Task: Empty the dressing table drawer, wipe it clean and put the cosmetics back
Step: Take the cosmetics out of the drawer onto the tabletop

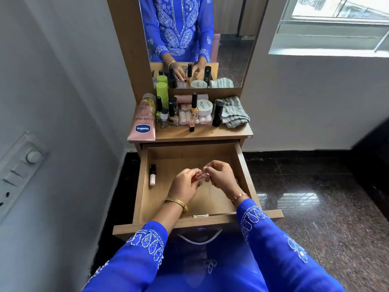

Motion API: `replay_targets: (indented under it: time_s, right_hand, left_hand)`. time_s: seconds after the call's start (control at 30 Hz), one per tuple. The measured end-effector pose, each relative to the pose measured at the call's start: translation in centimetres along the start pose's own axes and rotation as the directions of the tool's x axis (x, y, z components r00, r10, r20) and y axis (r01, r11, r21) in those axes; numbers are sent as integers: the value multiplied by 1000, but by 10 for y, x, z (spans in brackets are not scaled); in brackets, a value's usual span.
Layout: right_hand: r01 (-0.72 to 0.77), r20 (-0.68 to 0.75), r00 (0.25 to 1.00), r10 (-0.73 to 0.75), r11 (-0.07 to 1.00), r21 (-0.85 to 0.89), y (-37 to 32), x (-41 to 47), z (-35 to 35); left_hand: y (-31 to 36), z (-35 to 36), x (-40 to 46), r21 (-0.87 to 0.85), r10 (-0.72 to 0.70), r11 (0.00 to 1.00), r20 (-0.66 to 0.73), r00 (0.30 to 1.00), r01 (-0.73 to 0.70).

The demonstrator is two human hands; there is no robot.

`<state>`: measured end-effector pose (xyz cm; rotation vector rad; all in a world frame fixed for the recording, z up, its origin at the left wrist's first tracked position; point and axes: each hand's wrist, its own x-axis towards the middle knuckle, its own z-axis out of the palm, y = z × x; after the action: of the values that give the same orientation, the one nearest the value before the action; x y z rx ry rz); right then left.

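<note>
Blue sleeves [271, 234] carry white embroidered motifs. The drawer [145, 186] is light wood-grain. In it lies a tube [152, 175], white with a black cap. Above the drawer, on the tabletop: a pink tube [143, 125] with a blue logo, lime-green bottles [162, 89], a white jar [205, 107], a black cylinder [217, 113], and a grey-green striped cloth [233, 111]. The floor [315, 186] is dark speckled stone.

Blue sleeves [273, 239], white embroidered cuffs; gold bangle [177, 202] at left wrist, copper bracelet [240, 196] at right.
</note>
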<state>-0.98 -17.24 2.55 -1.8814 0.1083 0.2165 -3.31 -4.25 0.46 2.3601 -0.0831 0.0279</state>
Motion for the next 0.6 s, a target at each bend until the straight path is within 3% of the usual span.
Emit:
replay_targets:
  time_s: [0.07, 0.13, 0.2, 0.27, 0.33, 0.43, 0.6]
  right_hand:
    - [16, -94, 995, -14, 1000, 16, 1, 0, 0]
    - [25, -263, 961, -88, 972, -234, 6, 1, -6]
    - [-78, -283, 949, -141, 764, -640, 11, 0, -12]
    - [-155, -232, 970, -70, 558, -815, 16, -1, -10]
    - [-206, -219, 975, 25, 462, -863, 16, -3, -3]
    - [-235, -224, 972, 76, 414, -880, 15, -4, 4]
    - [-64, -84, 996, -20, 484, -873, 18, -4, -6]
  left_hand:
    - [-1, 0, 0, 2, -15, 1000, -19, 1000, 15]
    - [-4, -1, 1, -22, -49, 999, -28, 998, 48]
    - [-5, -2, 2, -71, -89, 994, -42, 995, 86]
    - [-7, -2, 2, -125, -126, 985, -54, 991, 118]
    - [-8, -2, 3, -153, -154, 978, -55, 987, 144]
    - [-10, -3, 5, -178, -184, 969, -63, 981, 170]
    - [-12, -3, 7, -207, -233, 956, -97, 968, 209]
